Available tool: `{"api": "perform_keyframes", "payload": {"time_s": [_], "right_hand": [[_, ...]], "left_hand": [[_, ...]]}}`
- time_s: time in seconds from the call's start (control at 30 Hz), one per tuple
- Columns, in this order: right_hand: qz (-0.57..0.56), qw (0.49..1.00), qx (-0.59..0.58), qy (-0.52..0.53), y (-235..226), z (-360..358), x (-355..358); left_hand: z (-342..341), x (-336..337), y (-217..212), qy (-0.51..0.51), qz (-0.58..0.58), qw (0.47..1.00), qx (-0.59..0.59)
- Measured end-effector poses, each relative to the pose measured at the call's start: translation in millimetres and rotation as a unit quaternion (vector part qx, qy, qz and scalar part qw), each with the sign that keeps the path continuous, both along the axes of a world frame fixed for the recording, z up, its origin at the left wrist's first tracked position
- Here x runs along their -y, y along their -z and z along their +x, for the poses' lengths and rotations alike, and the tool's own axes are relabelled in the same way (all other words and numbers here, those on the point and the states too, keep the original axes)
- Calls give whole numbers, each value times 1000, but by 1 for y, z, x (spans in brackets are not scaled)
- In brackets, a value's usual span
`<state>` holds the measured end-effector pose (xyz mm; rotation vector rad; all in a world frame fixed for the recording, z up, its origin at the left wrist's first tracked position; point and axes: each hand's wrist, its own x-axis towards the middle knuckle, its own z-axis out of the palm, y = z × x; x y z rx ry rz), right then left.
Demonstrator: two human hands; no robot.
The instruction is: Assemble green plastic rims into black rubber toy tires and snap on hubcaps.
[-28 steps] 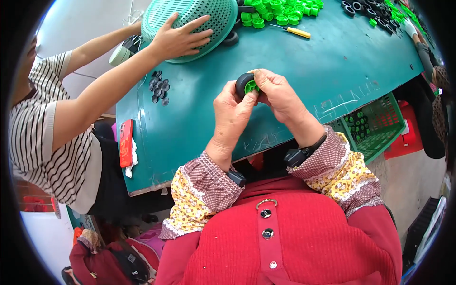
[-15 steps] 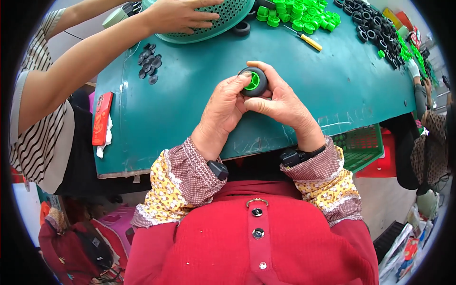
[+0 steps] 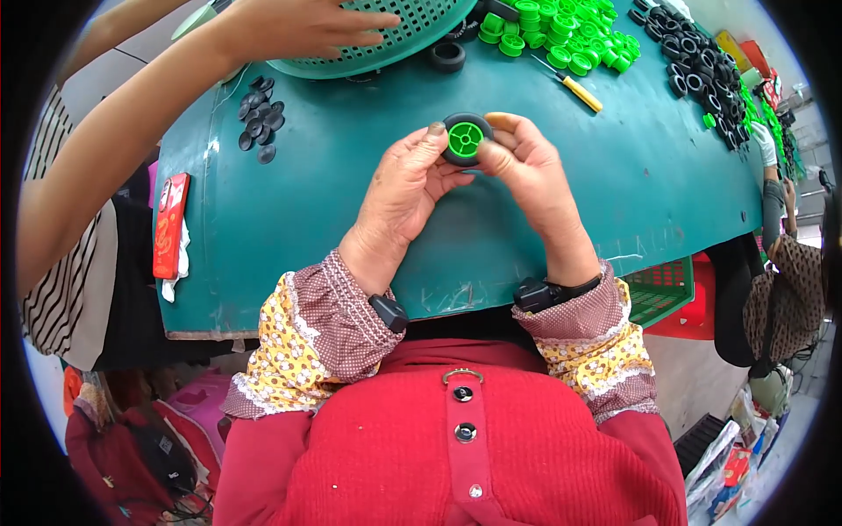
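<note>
A small toy wheel point(image 3: 465, 139), a green spoked hub inside a black tyre, is held up above the green table point(image 3: 333, 202). My left hand point(image 3: 405, 175) is closed on its left side, the thumb at the tyre's edge. Gripping the right side, my right hand point(image 3: 531, 171) has its thumb on the lower right of the rim and its fingers behind. The hub's spoked face is turned up toward me. Parts of the fingers behind the wheel are hidden.
Beyond my hands lie a yellow-handled screwdriver point(image 3: 579, 92), loose green hubs point(image 3: 583, 39) and black tyres point(image 3: 693, 74). Black discs point(image 3: 260, 117) and a red phone point(image 3: 171, 226) are at left. A co-worker's arm point(image 3: 132, 131) reaches over a green basket point(image 3: 377, 57).
The wheel has turned so its spoked face shows more fully. My right thumb has come up onto its rim, and my left thumb has shifted to its edge.
</note>
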<state>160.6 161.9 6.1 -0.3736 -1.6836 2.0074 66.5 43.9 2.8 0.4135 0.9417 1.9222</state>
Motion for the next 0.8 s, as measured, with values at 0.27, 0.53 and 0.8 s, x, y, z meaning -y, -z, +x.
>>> {"api": "perform_keyframes", "payload": {"time_s": [0.27, 0.53, 0.8], "right_hand": [[-68, 997, 23, -13, -5, 5, 1], [-168, 975, -49, 138, 6, -13, 50], [-80, 996, 4, 43, 0, -3, 17]], "left_hand": [[9, 6, -7, 27, -15, 999, 38], [14, -4, 1, -65, -66, 991, -97], [4, 2, 6, 38, -33, 998, -24]]}}
